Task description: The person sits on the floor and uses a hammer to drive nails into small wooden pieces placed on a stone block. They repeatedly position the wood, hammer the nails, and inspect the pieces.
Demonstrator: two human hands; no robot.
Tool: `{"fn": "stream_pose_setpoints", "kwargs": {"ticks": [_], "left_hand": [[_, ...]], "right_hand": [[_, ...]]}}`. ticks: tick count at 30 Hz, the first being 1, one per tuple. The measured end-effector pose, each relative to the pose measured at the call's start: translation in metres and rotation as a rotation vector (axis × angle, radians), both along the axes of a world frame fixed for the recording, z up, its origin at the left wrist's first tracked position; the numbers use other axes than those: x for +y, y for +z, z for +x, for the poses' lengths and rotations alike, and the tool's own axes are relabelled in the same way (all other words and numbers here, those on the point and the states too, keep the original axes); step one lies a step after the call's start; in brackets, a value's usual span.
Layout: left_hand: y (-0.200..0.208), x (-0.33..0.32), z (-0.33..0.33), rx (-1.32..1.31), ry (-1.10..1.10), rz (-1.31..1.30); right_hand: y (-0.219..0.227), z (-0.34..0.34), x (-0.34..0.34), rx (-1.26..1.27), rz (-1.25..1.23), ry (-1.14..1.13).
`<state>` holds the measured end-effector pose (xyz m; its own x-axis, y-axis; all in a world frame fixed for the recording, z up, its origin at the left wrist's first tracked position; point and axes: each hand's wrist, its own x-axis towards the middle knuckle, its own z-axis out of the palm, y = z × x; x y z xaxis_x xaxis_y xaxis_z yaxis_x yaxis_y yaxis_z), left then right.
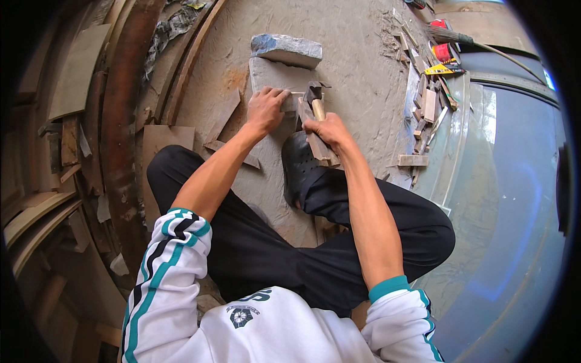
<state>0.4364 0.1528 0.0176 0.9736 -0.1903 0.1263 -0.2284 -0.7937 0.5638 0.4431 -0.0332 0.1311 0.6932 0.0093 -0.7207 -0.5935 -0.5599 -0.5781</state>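
My right hand (pixel 327 129) is closed round the light wooden handle of a hammer (pixel 318 110). Its dark metal head points away from me. Below and beside that hand runs a brown wooden piece (pixel 319 148), close to the dark shoe (pixel 298 163) on my foot. Just left of the hammer, my left hand (pixel 266 112) has its fingers bent and pressed on a small strip of wood (pixel 295 98) over a grey stone slab (pixel 275 75). The fingers partly cover that strip. At the slab's far end rests a rough whitish stone block (pixel 287 51).
Boards and planks (pixel 78 72) lean along the left side. Wood offcuts (pixel 422 115) lie in a row on the right, near a yellow-and-black saw (pixel 445 69), a red roll (pixel 442 52) and a broom (pixel 451 34). A large bluish sheet (pixel 502 199) lies at the right.
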Motion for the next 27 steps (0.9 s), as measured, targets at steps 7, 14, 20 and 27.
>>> {"fn": "stream_pose_setpoints", "kwargs": {"ticks": [7,14,20,27], "left_hand": [[-0.006,0.002,-0.009,-0.169,-0.034,-0.041],[-0.007,-0.001,-0.008,-0.197,-0.033,-0.022],[0.004,0.000,-0.003,0.005,-0.046,-0.044],[0.004,0.010,0.012,0.129,-0.139,-0.176]], "right_hand": [[0.012,-0.006,-0.006,0.036,-0.045,0.041],[-0.005,-0.012,-0.003,-0.012,-0.034,-0.016],[-0.016,-0.011,-0.011,-0.007,-0.045,0.000],[-0.003,-0.022,-0.011,0.006,-0.090,-0.024]]}}
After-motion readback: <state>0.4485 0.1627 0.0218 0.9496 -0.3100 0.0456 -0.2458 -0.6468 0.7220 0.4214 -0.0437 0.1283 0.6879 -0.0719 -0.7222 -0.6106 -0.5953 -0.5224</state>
